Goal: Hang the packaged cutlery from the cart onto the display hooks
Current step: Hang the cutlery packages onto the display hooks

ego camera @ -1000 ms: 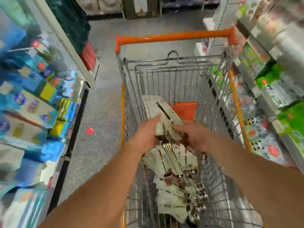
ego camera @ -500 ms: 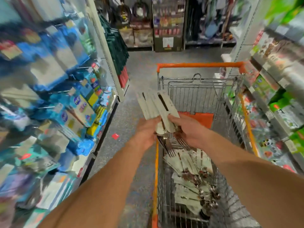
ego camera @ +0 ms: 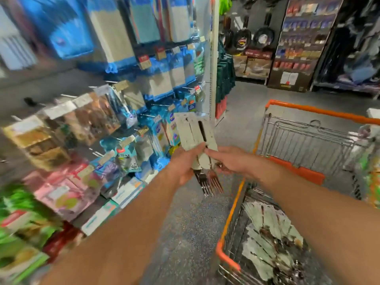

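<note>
Several carded fork packs (ego camera: 197,138) stand fanned and nearly upright between both hands, card tops up and tines hanging down, over the aisle floor just left of the orange wire cart (ego camera: 308,145) where more packs lie. The left hand (ego camera: 183,167) grips the bundle's lower half; the right hand (ego camera: 230,161) pinches it from the other side. Display hooks (ego camera: 144,116) lie up and to the left, nearer the left hand, so I judge the card tops must lead that way.
</note>
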`<state>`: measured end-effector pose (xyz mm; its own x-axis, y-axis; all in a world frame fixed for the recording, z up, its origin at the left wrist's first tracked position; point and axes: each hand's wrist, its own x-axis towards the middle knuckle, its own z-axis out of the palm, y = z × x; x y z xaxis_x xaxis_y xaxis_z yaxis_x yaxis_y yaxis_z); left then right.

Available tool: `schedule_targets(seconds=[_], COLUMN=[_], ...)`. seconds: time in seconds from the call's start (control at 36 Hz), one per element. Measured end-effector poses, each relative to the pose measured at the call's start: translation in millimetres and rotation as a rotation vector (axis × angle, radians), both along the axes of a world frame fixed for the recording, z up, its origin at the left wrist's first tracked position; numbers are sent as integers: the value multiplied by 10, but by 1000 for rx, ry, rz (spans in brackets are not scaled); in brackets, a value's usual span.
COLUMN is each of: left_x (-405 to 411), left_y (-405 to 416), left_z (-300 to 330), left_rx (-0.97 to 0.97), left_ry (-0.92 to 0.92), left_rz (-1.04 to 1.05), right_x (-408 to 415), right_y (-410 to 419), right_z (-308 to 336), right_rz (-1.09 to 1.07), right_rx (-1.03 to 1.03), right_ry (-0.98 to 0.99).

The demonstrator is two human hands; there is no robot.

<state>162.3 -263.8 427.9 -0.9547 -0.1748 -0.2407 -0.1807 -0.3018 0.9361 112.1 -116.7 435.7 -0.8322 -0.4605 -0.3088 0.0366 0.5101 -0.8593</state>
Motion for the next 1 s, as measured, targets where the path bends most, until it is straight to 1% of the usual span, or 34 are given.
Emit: schedule_targets(seconds=[0.08, 0.17, 0.31, 0.36, 0.5, 0.56, 0.64, 0.72, 0.86, 1.0], left_x=[339, 724, 1379, 1621, 2200, 2406, 2704, 2994, 3415, 3735], left_y=[-174, -368, -734, -894, -1368, -1566, -1904, -2291, -3006, -3626], left_z=[38, 64, 102, 124, 121, 107, 81, 60, -2, -60], left_rx=[-3, 11, 30, 2, -51, -66, -61, -65, -168, -193], left_ry=[-17, -5, -9, -8, -7, -7, -10, -18, -92, -101], left_rz=[85, 186, 338, 381, 485, 536, 593, 664, 792, 829], right_x=[186, 397, 842, 1036, 1467, 1628, 1869, 2110, 2403, 2658], right_y=[-209, -440, -915, -1105, -1645, -1898, -2317, -2767, -3542, -4193], right_z=[39, 18, 22, 73, 203, 222, 228, 214, 119, -23], right_rz=[94, 145, 257, 341, 506, 554, 611, 656, 688, 716], right_rx=[14, -59, -77, -56, -21, -17, -43, -66, -75, -69], right_ry=[-2, -81, -161, -155, -62, -77, -151, -178, -245, -287])
